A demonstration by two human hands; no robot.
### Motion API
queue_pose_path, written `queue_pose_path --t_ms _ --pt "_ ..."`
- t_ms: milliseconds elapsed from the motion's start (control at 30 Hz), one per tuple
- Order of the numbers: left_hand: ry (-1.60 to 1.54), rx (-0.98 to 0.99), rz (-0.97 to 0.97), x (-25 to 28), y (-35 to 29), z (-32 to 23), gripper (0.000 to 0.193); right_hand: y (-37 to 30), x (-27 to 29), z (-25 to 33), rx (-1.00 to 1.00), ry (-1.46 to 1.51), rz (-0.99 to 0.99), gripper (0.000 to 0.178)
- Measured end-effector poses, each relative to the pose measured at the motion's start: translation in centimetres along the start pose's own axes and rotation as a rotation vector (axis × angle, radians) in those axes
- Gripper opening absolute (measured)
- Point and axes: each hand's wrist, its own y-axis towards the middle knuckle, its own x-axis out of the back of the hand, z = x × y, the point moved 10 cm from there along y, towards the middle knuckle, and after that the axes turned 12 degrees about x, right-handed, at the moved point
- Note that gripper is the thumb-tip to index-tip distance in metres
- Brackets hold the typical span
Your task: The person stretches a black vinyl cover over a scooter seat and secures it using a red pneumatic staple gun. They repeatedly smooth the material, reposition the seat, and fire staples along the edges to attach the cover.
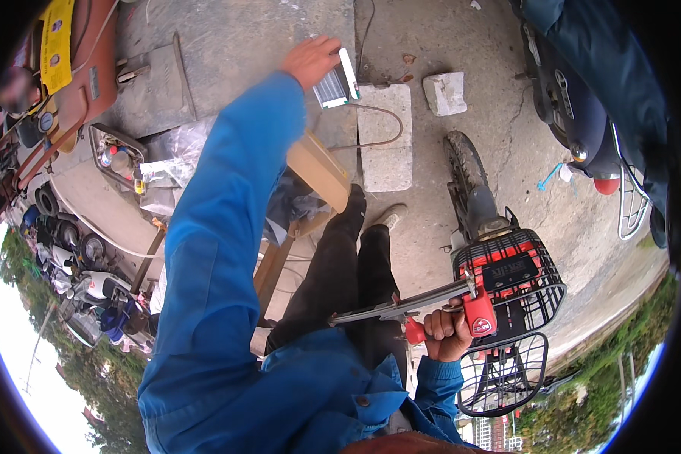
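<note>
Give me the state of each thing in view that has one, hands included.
Left hand, touching the white-and-green box.
White-and-green box, open or shut unclear.
Right hand, closed around the red-handled tool.
Red-handled tool, held off the ground.
Plastic sheeting, crumpled.
Pale slab, lying flat.
White block, resting on the ground.
Dark scooter, standing upright.

Left grip [310, 62] stretched out front, fingers right at the top of a small white box [331, 91], pale slab [387, 147] close by, and the right grip [446, 334] wrapped round a red-handled metal tool [480, 313], seen next to the black basket [550, 286] of a two-wheeler [480, 206]
</note>
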Motion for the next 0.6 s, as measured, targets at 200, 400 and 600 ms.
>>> queue_pose_path --t_ms 200,400,600 --pt "0.097 -0.11 0.12 -0.4 0.6 -0.8 0.02 0.0 0.5 -0.4 -0.006 0.002 -0.023 0.041" --pt "0.115 -0.146 0.176 0.4 -0.4 -0.6 0.029 0.1 0.6 -0.7 0.013 -0.04 -0.007 0.041" --pt "0.16 -0.209 0.044 0.5 -1.2 -0.7 0.029 0.2 0.1 -0.8 0.01 -0.042 -0.003 0.04"
